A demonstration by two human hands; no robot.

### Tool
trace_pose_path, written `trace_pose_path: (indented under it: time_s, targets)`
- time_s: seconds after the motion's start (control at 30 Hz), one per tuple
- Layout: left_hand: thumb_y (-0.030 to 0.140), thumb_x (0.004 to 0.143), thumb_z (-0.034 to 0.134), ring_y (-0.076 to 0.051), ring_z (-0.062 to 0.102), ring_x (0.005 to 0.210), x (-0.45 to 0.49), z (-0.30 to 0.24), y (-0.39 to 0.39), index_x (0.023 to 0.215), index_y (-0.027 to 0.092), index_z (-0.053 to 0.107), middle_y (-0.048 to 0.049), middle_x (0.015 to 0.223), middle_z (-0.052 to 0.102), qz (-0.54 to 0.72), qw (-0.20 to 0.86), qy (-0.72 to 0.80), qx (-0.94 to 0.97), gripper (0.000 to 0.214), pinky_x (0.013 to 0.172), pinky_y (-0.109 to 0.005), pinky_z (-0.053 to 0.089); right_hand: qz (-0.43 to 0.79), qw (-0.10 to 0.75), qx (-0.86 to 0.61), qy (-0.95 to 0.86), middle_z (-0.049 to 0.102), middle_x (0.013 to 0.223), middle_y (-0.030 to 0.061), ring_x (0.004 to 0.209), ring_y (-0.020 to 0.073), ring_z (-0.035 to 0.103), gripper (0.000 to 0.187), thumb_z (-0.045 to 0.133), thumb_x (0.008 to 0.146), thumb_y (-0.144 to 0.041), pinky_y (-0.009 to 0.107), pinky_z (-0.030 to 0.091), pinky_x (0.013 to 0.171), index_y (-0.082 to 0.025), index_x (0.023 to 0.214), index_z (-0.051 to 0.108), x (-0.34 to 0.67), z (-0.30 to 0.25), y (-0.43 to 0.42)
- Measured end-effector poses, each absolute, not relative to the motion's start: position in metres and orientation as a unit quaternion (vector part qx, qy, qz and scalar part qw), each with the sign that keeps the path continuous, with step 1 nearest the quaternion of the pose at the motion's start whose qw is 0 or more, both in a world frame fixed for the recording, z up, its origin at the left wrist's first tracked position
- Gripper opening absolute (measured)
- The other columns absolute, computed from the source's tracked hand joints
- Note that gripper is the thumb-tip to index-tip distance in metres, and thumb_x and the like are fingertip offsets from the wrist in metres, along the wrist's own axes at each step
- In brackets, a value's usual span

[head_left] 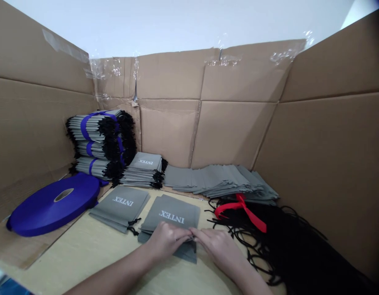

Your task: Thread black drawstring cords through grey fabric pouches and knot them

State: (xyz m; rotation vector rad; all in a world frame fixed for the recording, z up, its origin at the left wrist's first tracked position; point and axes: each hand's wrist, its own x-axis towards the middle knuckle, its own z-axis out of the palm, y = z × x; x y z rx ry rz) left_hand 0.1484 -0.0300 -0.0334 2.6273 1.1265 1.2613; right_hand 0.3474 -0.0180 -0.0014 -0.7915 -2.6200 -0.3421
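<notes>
My left hand [166, 241] and my right hand [215, 248] meet over a small stack of grey drawstring pouches printed INTEX [171, 215], on a pale wooden table [85, 262]. Their fingertips pinch the near part of the top pouch, and the fingers hide that edge. Just left of them lies a second grey INTEX pouch pile [123, 205] with short black cords at its corner. A bundle of black cords tied with a red ribbon [241, 211] lies close to the right of my right hand.
Cardboard sheets [177, 82] wall the back and sides. A large roll of blue ribbon [52, 205] lies at left. Behind it, pouch bundles with black cords and blue bands [97, 143] are stacked. Further loose grey pouches [218, 180] overlap along the back.
</notes>
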Motion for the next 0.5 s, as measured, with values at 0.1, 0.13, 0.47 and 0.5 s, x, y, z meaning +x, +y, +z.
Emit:
trace_pose_path:
  time_s: [0.1, 0.13, 0.47, 0.5]
  targets:
    - [0.028, 0.089, 0.049, -0.012, 0.068, 0.065, 0.143, -0.031, -0.026, 0.095, 0.025, 0.07, -0.0003, 0.078, 0.073, 0.394, 0.012, 0.366, 0.843, 0.022, 0.063, -0.016, 0.05, -0.071, 0.195, -0.311, -0.928, 0.07, 0.091, 0.0041, 0.076, 0.0162, 0.066, 0.029, 0.05, 0.087, -0.017, 0.024, 0.049, 0.065, -0.023, 0.114, 0.058, 0.358, 0.003, -0.012]
    - [0.028, 0.088, 0.05, -0.013, 0.068, 0.066, 0.141, -0.03, -0.025, 0.095, 0.026, 0.07, 0.0, 0.08, 0.073, 0.39, 0.016, 0.372, 0.842, 0.021, 0.064, -0.017, 0.05, -0.056, 0.196, -0.317, -0.926, 0.07, 0.095, 0.0043, 0.08, 0.0164, 0.066, 0.031, 0.049, 0.086, -0.016, 0.025, 0.05, 0.068, -0.024, 0.115, 0.057, 0.362, 0.003, -0.01]
    - [0.035, 0.087, 0.05, -0.018, 0.065, 0.092, 0.132, -0.012, -0.025, 0.102, 0.028, 0.067, -0.0014, 0.096, 0.071, 0.35, 0.011, 0.401, 0.847, 0.023, 0.082, -0.025, 0.049, 0.029, 0.261, -0.328, -0.907, 0.071, 0.098, 0.0038, 0.081, 0.0144, 0.068, 0.037, 0.039, 0.084, -0.008, 0.022, 0.052, 0.068, -0.023, 0.112, 0.059, 0.356, -0.005, -0.01]
    - [0.038, 0.086, 0.052, -0.019, 0.063, 0.097, 0.124, -0.006, -0.022, 0.105, 0.027, 0.065, -0.0028, 0.102, 0.069, 0.358, 0.007, 0.427, 0.831, 0.026, 0.085, -0.028, 0.048, 0.03, 0.289, -0.337, -0.895, 0.072, 0.095, 0.004, 0.081, 0.015, 0.068, 0.034, 0.037, 0.086, -0.01, 0.023, 0.052, 0.068, -0.022, 0.107, 0.062, 0.362, -0.005, -0.005]
